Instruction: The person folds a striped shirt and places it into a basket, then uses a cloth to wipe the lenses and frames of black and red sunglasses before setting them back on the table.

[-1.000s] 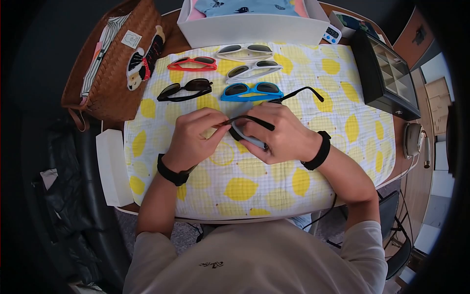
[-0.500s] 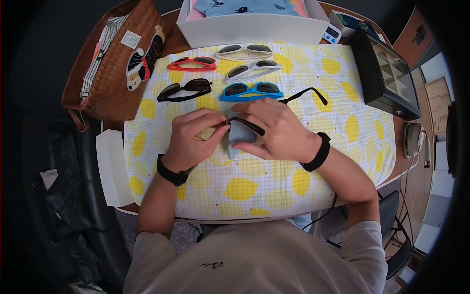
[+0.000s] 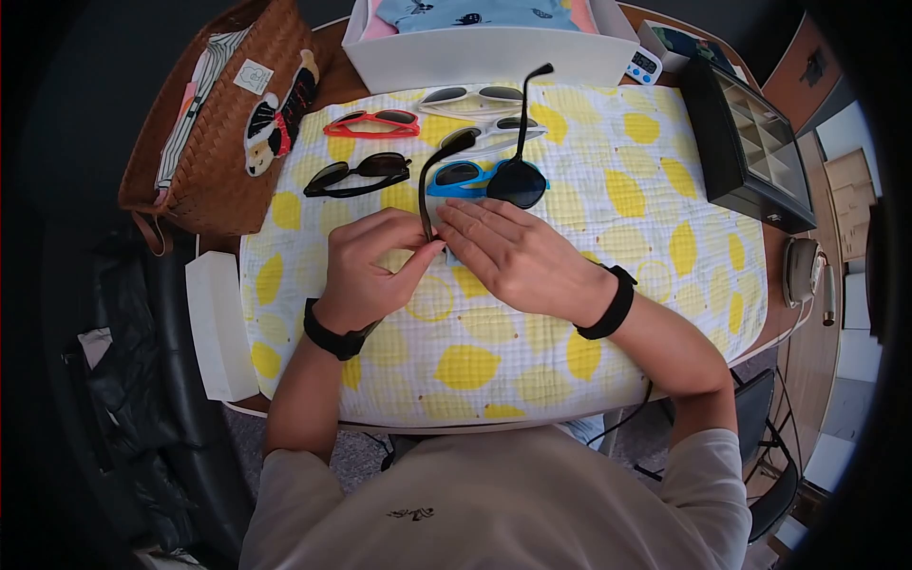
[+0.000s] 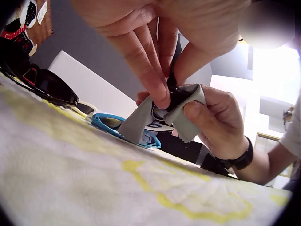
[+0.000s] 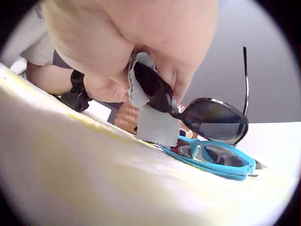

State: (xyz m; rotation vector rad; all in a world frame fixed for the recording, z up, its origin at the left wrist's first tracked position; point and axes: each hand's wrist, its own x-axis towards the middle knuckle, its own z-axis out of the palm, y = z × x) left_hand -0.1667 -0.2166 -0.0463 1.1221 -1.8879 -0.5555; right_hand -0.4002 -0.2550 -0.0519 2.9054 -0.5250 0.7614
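Observation:
My left hand pinches a pair of black sunglasses by the left end of the frame, near the hinge. Both temple arms stand unfolded and point away from me. With a grey cloth folded around the near lens, my right hand grips that lens between thumb and fingers; the left wrist view shows the thumb on the cloth. The far dark lens sticks out uncovered past the right fingers. Just beyond it lie blue sunglasses, partly hidden behind the black pair.
Black sunglasses, red sunglasses and two white pairs lie farther back on a lemon-print cloth. Around them stand a woven basket, a white bin, a black compartment case and a white box.
The black sunglasses have turned, so their temple arms now point away from me and the far lens shows. My right hand has swung with the cloth, its fingers now pointing toward the left hand.

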